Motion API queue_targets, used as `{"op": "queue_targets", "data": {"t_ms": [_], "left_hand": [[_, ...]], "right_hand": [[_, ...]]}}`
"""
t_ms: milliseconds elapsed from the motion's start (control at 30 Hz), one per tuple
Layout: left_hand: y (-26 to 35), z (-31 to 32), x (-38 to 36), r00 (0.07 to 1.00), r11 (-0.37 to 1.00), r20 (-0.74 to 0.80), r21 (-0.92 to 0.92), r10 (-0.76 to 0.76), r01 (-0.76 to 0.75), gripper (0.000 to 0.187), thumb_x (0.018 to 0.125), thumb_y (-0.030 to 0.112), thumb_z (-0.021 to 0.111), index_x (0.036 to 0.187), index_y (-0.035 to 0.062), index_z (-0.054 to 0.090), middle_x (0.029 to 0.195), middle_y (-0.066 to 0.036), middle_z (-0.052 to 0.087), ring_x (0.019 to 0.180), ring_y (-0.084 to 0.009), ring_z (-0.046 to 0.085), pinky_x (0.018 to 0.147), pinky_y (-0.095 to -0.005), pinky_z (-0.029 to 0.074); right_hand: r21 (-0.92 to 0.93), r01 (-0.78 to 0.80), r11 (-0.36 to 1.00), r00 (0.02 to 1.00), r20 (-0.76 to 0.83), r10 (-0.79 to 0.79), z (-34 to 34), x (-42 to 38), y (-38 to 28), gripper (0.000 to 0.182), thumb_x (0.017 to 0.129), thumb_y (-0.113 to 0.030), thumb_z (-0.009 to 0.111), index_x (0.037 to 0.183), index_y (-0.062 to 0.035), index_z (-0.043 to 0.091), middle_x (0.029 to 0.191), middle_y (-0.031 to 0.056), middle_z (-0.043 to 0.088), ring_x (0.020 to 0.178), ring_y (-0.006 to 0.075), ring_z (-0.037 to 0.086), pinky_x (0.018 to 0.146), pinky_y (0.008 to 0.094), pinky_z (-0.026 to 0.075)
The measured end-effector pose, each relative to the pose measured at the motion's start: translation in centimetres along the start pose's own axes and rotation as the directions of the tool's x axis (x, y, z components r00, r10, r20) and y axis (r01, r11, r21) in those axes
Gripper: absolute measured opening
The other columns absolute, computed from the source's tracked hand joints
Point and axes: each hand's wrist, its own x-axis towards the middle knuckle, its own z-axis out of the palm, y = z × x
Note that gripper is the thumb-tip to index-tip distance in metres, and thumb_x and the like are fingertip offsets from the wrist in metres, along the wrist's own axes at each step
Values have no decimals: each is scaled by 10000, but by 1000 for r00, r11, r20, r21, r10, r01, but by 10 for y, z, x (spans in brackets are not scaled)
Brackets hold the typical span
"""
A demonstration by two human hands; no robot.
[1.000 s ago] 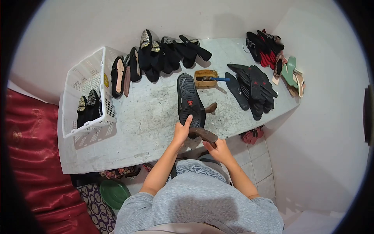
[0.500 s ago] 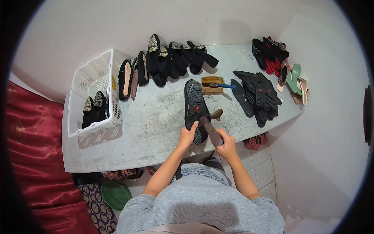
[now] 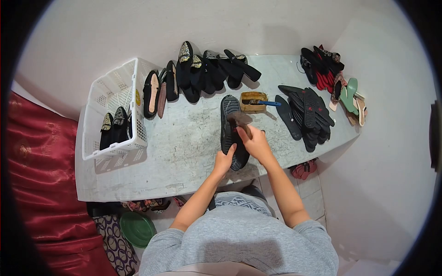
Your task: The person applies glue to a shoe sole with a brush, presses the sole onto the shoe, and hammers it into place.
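Observation:
A black shoe (image 3: 230, 106) lies sole up near the middle of the table, its ridged outsole facing me. My left hand (image 3: 224, 159) is closed around its near part, with the thumb on the sole. In my right hand (image 3: 257, 146) is a hammer (image 3: 240, 119), gripped by the short handle. The hammer's dark head is over the middle of the sole; whether it touches cannot be made out. Just beyond the hammer sits a small yellowish tray (image 3: 247, 107) with a blue-handled brush (image 3: 269, 103) resting in it.
Black outsoles (image 3: 309, 115) are piled right. Black shoes (image 3: 198, 76) line the back, beside a white basket (image 3: 138, 115) holding more shoes. Red-and-black shoes (image 3: 322, 69) and green pieces (image 3: 351, 94) occupy the far right corner of the worn table (image 3: 184, 142). A red curtain (image 3: 46, 184) hangs left.
My right hand has moved up and forward, and the hammer has turned so its head lies farther along the sole. My left hand still holds the shoe in about the same place.

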Motion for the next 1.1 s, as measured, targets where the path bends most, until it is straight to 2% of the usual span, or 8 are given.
{"op": "queue_targets", "data": {"t_ms": [167, 300, 367, 533, 633, 700, 800, 1100], "left_hand": [[-1, 0, 2, 999, 999, -23, 20, 34, -33, 567, 837, 484, 576, 915, -74, 636, 780, -144, 646, 729, -192, 610, 655, -314, 460], [-2, -1, 3, 1000, 1000, -1, 13, 10, -10, 569, 837, 490, 572, 927, -68, 639, 799, -147, 649, 748, -188, 611, 668, -307, 458], [-4, -2, 4, 1000, 1000, 4, 25, -1, 1, 573, 834, 497, 574, 953, -59, 641, 826, -147, 654, 780, -188, 614, 699, -297, 459], [-1, -2, 1, 995, 993, 77, -98, -65, 73, 567, 837, 489, 580, 1023, -44, 627, 899, -129, 653, 827, -173, 613, 744, -277, 464], [6, -4, -1, 982, 975, 134, -158, -135, 155, 559, 840, 475, 586, 1056, -40, 615, 942, -111, 647, 850, -163, 610, 759, -265, 465], [14, -3, -6, 971, 960, 148, -184, -187, 213, 548, 845, 449, 595, 1089, -42, 593, 987, -97, 637, 874, -156, 604, 771, -256, 462], [13, -1, -8, 976, 944, 128, -260, -173, 202, 531, 849, 420, 601, 1113, -40, 578, 1014, -104, 628, 883, -154, 602, 779, -256, 463], [23, 8, -13, 996, 903, -4, -422, -93, 83, 404, 863, 296, 601, 1119, -9, 536, 1036, -98, 609, 919, -152, 587, 814, -259, 458]], "right_hand": [[79, -58, 995, 997, -54, 62, -11, 16, -23, 329, 845, -329, 590, 844, 0, 597, 651, 187, 606, 592, 360, 592, 549, 373, 442], [-33, -9, 999, 991, -132, 5, 1, 35, -2, 345, 829, -343, 614, 854, 0, 592, 625, 173, 597, 542, 287, 581, 532, 348, 431], [-136, -55, 989, 998, 2, 56, -13, 41, -5, 337, 824, -335, 627, 864, -2, 593, 648, 175, 607, 543, 265, 582, 537, 340, 434], [-19, -38, 999, 988, -152, 34, -41, 18, 9, 302, 828, -307, 631, 862, -9, 595, 668, 176, 602, 558, 267, 585, 533, 325, 430], [-82, -99, 992, 961, -265, 74, -67, 2, 39, 311, 820, -324, 631, 862, -18, 594, 671, 171, 601, 565, 255, 580, 546, 319, 431], [-275, -330, 903, 933, -238, 268, -85, -11, 71, 333, 805, -353, 621, 868, -28, 598, 689, 174, 613, 609, 301, 603, 579, 355, 449], [-417, -389, 821, 918, -246, 310, -96, -28, 136, 337, 797, -365, 598, 871, -36, 595, 704, 189, 623, 683, 366, 620, 615, 420, 463], [-620, -345, 705, 933, -144, 330, -91, -28, 193, 360, 797, -329, 620, 988, -47, 506, 828, 187, 631, 778, 373, 616, 650, 457, 483]]}}
